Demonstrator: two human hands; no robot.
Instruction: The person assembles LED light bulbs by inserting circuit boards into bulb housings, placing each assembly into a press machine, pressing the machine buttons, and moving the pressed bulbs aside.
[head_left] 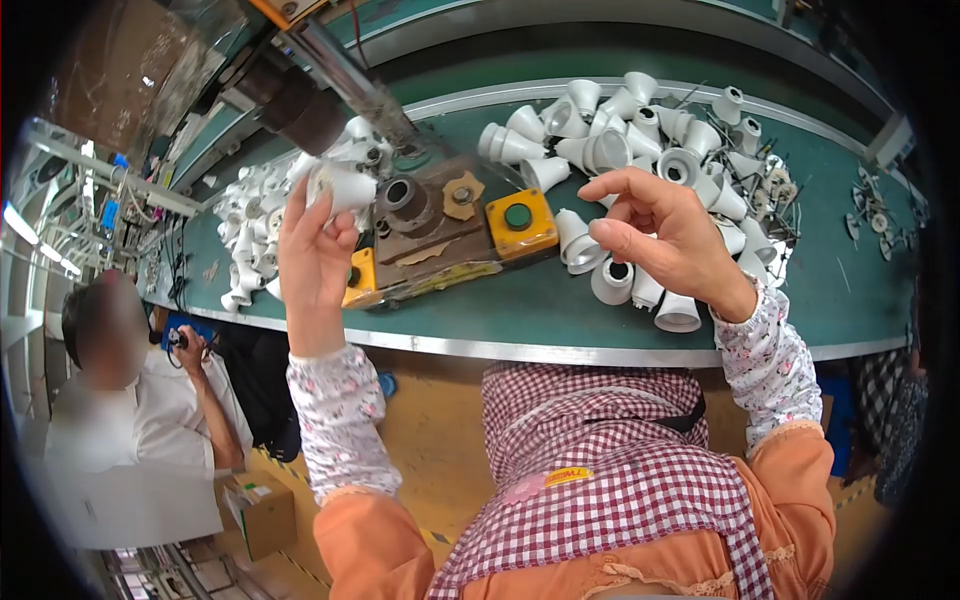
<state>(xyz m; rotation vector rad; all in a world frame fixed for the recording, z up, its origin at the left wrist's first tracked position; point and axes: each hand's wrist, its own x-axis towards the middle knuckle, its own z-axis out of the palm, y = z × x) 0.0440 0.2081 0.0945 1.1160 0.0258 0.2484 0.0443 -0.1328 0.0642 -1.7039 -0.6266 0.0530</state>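
My left hand (316, 245) is raised left of the press fixture (425, 235), with thumb and fingers closed on a white cone-shaped lamp housing (348, 188). The fixture's round metal socket (403, 197) is just right of that housing. Over the near edge of the right-hand pile, my right hand (665, 238) has its fingers curved and apart, with nothing seen between them. Below it lie several white lamp housings (678, 312), some with their wide mouths facing me. A yellow box with a green button (518, 216) sits between the fixture and my right hand.
A second yellow button box (360, 278) sits near my left wrist. Above the fixture hangs the dark press head (305, 115), beside a metal column (350, 75). Another pile of white parts (245, 225) covers the bench's left. Small pronged parts (880, 222) lie far right. A person (170, 410) holds a device at left.
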